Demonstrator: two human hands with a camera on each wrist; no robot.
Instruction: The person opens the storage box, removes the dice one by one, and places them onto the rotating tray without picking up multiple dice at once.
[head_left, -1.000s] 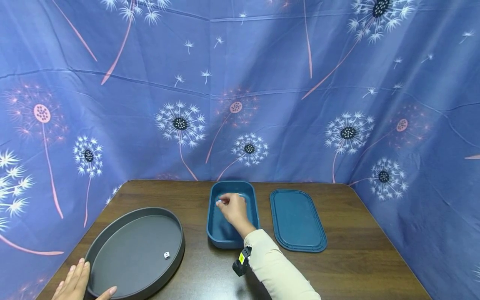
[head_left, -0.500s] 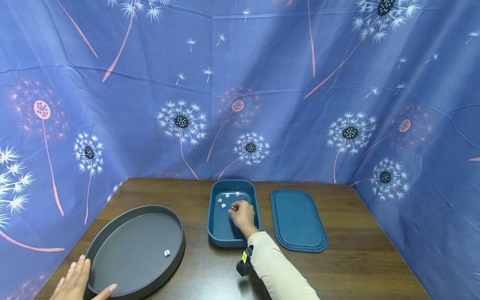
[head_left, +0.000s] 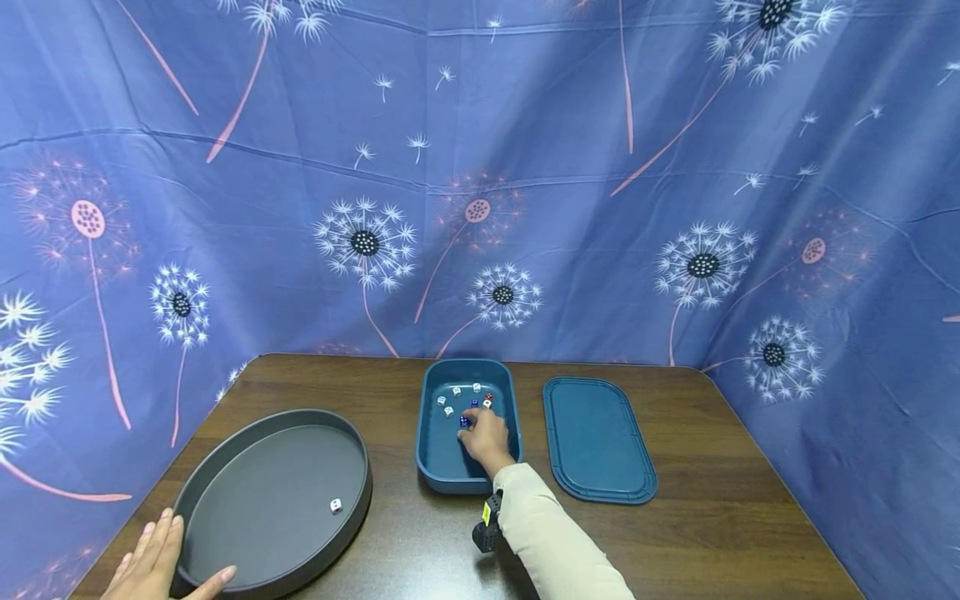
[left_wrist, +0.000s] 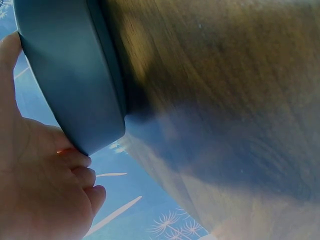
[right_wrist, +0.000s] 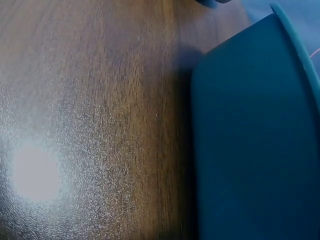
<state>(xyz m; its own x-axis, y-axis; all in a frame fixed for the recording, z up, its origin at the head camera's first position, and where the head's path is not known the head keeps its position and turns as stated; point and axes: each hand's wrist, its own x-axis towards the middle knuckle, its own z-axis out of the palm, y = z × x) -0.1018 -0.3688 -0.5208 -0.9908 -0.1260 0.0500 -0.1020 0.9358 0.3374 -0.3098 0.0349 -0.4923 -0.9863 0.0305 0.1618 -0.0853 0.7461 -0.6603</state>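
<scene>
My right hand [head_left: 486,437] reaches into a blue rectangular box [head_left: 442,483], thumb and finger pinching a blue die [head_left: 464,422] low over the floor. Just beyond the fingertips are a second blue die [head_left: 475,403], a red die [head_left: 489,396] and a white die [head_left: 487,404]. Several more white dice [head_left: 448,412] lie toward the back left of the box. At the lower left, my left hand [head_left: 153,562] rests with spread fingers against the rim of a round dark grey tray [head_left: 262,492]; the left wrist view shows its palm beside the tray's wall [left_wrist: 75,75].
One white die [head_left: 336,505] lies in the round tray near its right wall. A flat blue lid [head_left: 598,437] lies to the right of the box on the brown wooden table [head_left: 720,500]. A dandelion-print cloth [head_left: 570,250] hangs behind and at both sides.
My right hand has let go of a white die at the box's back left and moved right and nearer, to the blue die. The left hand stays on the tray.
</scene>
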